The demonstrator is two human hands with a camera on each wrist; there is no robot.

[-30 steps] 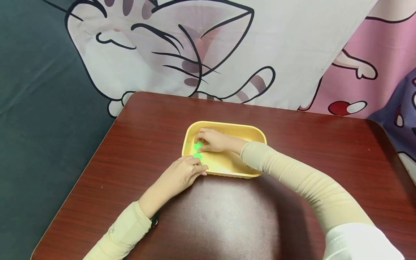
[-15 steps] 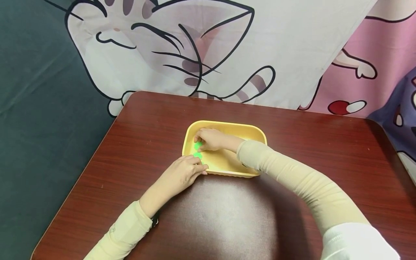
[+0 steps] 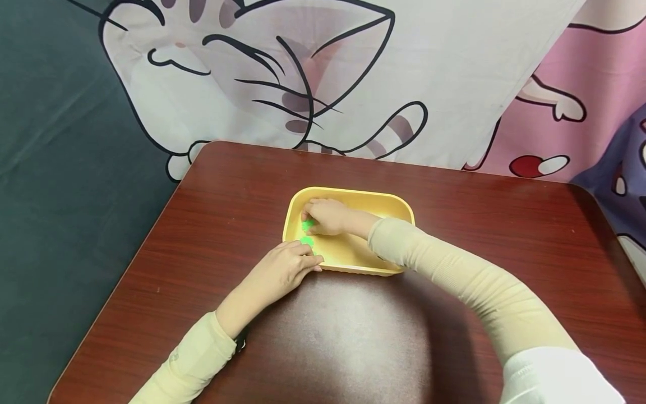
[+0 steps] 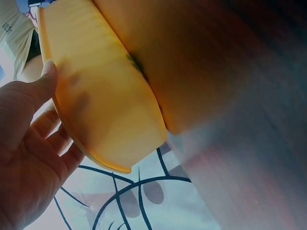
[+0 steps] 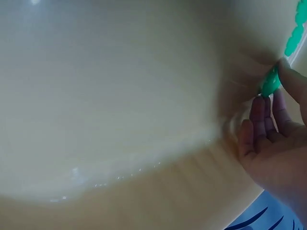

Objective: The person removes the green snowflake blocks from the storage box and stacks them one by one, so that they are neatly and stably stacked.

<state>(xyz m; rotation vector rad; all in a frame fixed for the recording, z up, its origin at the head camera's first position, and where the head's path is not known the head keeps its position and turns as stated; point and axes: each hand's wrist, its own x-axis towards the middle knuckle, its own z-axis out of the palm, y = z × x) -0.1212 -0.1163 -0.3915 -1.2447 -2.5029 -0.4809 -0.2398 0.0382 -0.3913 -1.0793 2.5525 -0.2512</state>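
A shallow yellow plastic tray (image 3: 353, 270) with rounded corners sits on the table. My left hand (image 3: 285, 265) grips its near left corner; in the left wrist view the thumb (image 4: 47, 79) presses the outer wall and the fingers curl over the rim. Inside the tray, at its left end, my right hand (image 3: 328, 216) pinches a small green piece with a bumpy edge (image 5: 271, 82) between thumb and fingertips. Another green scalloped piece (image 3: 307, 241) lies just nearer, partly hidden by the left hand. More green shows beyond the pinched piece in the right wrist view.
The dark red wood-grain table (image 3: 242, 191) surrounds the tray. Behind it hangs a cloth printed with a cartoon cat (image 3: 282, 78). The right sleeve (image 3: 454, 269) crosses over the tray's right side and hides part of it.
The right forearm has shifted slightly left over the tray. The green piece in the right fingers appears a little tilted and raised. My left hand stays where it was on the rim.
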